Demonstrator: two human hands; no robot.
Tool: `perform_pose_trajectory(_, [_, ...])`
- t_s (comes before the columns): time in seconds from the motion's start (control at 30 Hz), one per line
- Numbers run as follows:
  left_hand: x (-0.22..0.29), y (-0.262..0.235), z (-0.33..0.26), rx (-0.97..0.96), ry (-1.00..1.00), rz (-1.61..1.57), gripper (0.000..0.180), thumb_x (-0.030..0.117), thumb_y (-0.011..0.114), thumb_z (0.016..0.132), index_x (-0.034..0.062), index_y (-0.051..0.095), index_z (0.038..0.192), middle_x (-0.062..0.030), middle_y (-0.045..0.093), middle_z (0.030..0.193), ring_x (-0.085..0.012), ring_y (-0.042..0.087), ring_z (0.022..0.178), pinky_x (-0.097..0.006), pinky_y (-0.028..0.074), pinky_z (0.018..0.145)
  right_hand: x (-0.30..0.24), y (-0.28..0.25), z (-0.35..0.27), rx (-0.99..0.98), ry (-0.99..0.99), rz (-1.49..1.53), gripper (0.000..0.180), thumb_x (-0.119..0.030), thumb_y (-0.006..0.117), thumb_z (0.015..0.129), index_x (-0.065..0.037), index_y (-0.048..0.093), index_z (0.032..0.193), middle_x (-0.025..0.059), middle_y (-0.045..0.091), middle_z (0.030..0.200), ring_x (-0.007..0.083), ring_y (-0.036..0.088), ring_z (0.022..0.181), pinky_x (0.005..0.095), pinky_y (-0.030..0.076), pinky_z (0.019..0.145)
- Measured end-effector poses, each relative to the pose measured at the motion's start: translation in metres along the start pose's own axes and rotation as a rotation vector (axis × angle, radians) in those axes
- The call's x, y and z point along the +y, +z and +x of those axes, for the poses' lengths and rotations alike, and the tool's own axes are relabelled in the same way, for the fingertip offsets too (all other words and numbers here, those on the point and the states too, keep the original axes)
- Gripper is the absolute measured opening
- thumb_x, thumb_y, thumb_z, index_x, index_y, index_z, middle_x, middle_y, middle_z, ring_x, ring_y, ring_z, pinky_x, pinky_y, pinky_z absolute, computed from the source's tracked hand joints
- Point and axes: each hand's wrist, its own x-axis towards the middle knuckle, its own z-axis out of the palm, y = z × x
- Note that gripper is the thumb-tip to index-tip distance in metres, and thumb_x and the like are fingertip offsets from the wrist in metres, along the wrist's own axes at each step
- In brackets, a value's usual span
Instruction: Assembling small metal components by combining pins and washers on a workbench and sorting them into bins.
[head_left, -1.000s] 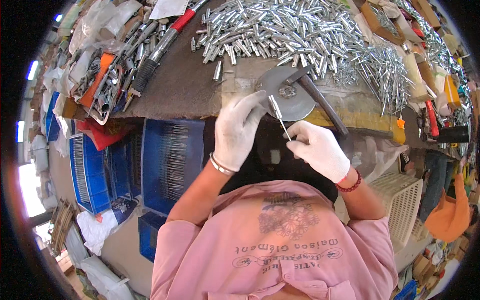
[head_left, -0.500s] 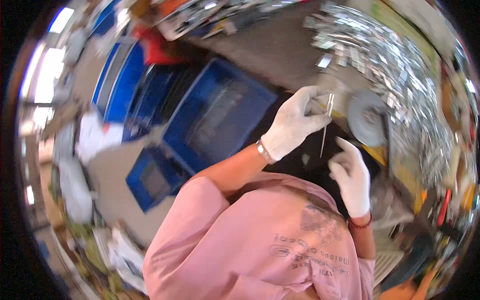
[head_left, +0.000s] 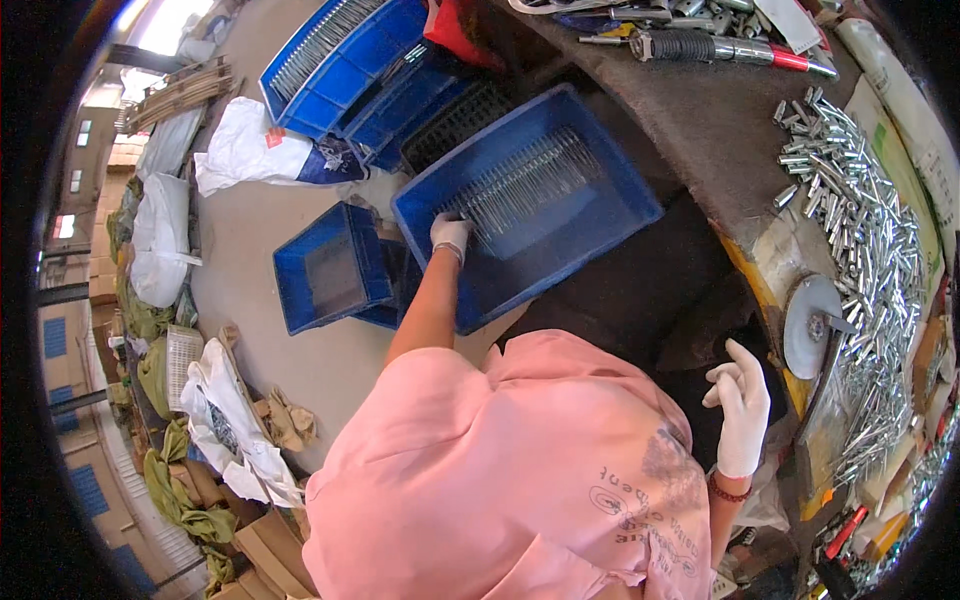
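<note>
My gloved left hand [head_left: 450, 233] reaches into the blue bin [head_left: 610, 215] on the floor, touching the row of metal pins [head_left: 525, 185]; I cannot tell its grip. My right hand [head_left: 742, 405] hangs open and empty near the counter [head_left: 700, 110].

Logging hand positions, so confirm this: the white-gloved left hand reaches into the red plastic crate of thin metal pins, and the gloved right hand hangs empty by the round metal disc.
Wrong colour. In the head view the white-gloved left hand reaches into a blue plastic crate of thin metal pins; the gloved right hand does hang empty by the round metal disc.
</note>
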Motion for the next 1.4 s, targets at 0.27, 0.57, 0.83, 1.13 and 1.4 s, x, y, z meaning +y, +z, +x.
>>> perform_pose_trajectory(0.27, [-0.011,0.02,0.059,0.102,0.196,0.349,0.045,0.017,0.075,0.087,0.0007,0.074,0.129,-0.0243,0.073,0.133,-0.0412,0.07,0.125,-0.045,0.054,0.107,-0.007,0.001,-0.001,0.023,0.019,-0.032,0.043,-0.006,0.052,0.105,0.003,0.059,0.147,0.0063,0.067,0.099,0.0088,0.06,0.076,0.0253,0.052,0.072])
perform_pose_trajectory(0.57, [0.078,-0.003,-0.044,0.307,0.386,0.048,0.037,0.026,0.077,0.097,0.0021,0.071,0.125,-0.0182,0.077,0.123,-0.0364,0.072,0.115,-0.044,0.053,0.099,0.013,-0.004,-0.001,-0.009,0.02,0.102,0.038,-0.005,0.066,0.102,-0.004,0.066,0.14,0.004,0.071,0.097,0.0094,0.065,0.077,0.0266,0.056,0.072])
perform_pose_trajectory(0.83, [0.367,0.03,-0.275,-0.206,1.375,-0.282,0.02,0.007,0.077,0.098,0.001,0.074,0.117,-0.003,0.072,0.1,-0.0113,0.065,0.088,-0.028,0.054,0.083,0.006,-0.01,-0.009,0.101,-0.333,-0.165,0.021,-0.011,0.069,0.099,-0.003,0.076,0.117,0.0092,0.076,0.106,0.0192,0.073,0.089,0.0331,0.059,0.083])
perform_pose_trajectory(1.13, [0.434,0.114,-0.312,-0.581,1.614,0.232,0.042,0.012,0.077,0.091,0.0058,0.07,0.132,-0.0042,0.066,0.082,-0.0145,0.062,0.075,-0.032,0.052,0.074,0.0,-0.099,-0.059,0.825,-0.351,-0.461,0.012,-0.015,0.079,0.09,-0.007,0.077,0.099,0.0127,0.073,0.097,0.0311,0.073,0.09,0.0396,0.058,0.08])
perform_pose_trajectory(1.4, [0.411,0.081,-0.36,-1.125,1.007,-0.282,0.04,0.014,0.066,0.102,0.0001,0.061,0.139,0.0006,0.068,0.103,-0.0071,0.062,0.082,-0.021,0.049,0.069,0.086,-0.227,-0.068,1.122,-0.173,-1.142,0.013,-0.008,0.07,0.087,-0.016,0.078,0.093,0.0076,0.066,0.095,0.0299,0.071,0.091,0.0433,0.059,0.078])
